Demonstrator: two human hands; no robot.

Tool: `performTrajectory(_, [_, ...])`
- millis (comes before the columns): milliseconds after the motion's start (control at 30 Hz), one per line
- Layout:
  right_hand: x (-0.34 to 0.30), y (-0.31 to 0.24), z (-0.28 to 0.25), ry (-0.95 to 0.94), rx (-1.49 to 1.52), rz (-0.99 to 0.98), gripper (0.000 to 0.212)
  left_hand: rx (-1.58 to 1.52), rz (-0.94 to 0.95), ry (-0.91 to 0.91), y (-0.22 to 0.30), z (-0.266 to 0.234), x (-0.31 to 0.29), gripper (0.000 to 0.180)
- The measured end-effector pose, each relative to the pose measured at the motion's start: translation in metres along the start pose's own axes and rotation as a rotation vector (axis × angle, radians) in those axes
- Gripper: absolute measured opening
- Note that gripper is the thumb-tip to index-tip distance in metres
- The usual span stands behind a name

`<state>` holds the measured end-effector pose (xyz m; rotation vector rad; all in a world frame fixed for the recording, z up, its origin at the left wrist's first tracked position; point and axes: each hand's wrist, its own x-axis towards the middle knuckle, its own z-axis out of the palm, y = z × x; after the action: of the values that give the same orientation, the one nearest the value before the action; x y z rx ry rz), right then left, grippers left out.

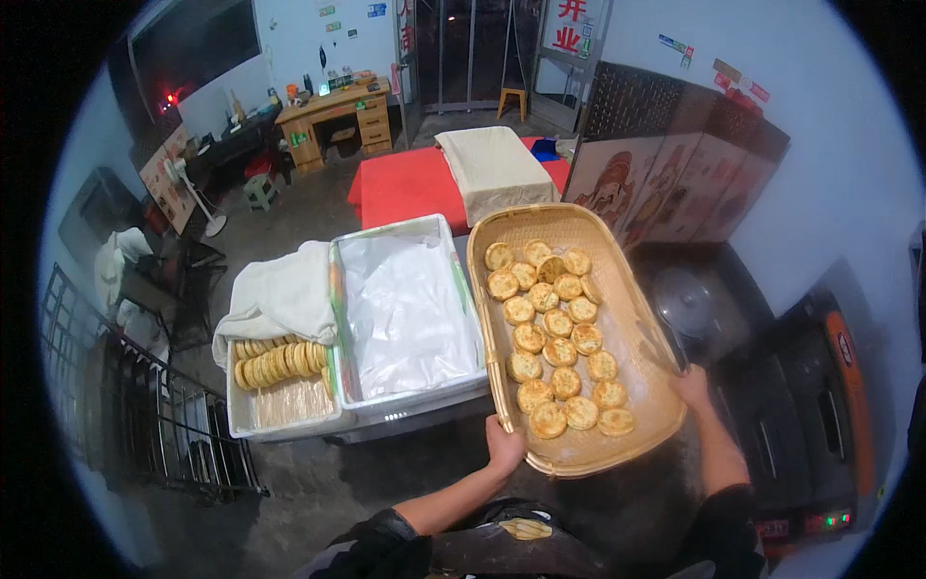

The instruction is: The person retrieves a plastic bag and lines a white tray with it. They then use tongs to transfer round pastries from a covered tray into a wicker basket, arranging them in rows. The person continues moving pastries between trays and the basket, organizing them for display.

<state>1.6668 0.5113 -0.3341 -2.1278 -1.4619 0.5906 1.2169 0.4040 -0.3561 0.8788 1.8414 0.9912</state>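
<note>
Dark sleeves (719, 526) nearest. Clamped with left hand (504, 447) on wicker basket (656, 415), right hand (690, 386) around tongs (658, 359). Keep basket level; avoid sliding pastries (560, 351) together.

Basket (632, 299): woven plant fibre, bamboo-like, ribbed weave, light sheen along the rim. Round cakes (559, 351): dry, matt, uneven browned crust. Central box (415, 398): smooth, white, plastic-looking walls. Liner (415, 318): thin plastic film, glossy, creased. Draped cover (280, 294), left: matt cloth, softly folded. Red spread (400, 188): matt cloth. Desk (373, 124): wood, smooth. Rack (154, 386): dark metal bars. Floor (309, 207): hard, smooth, dull shine.
</note>
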Motion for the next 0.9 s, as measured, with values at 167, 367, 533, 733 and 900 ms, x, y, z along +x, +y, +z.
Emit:
performTrajectory(167, [0.048, -0.008, 0.008, -0.046, -0.07, -0.114, 0.027, -0.089, -0.016, 0.026, 0.018, 0.02, 0.014, 0.038])
performTrajectory(367, [0.067, -0.031, 0.006, 0.108, -0.222, -0.389, 0.03, -0.165, -0.05, 0.015, 0.017, 0.02, 0.006, 0.053])
performTrajectory(533, [0.07, -0.076, 0.024, -0.051, 0.183, -0.278, 0.033, -0.187, -0.126, 0.085, 0.002, 0.018, -0.003, 0.056])
performTrajectory(733, [0.081, -0.126, 0.101, -0.806, 1.199, 0.24, 0.061, -0.186, -0.167, 0.129, 0.002, 0.023, -0.013, 0.049])
performTrajectory(900, [0.112, -0.139, 0.168, -0.774, 1.141, 0.24, 0.062, -0.202, -0.162, 0.143, -0.001, 0.015, -0.02, 0.046])
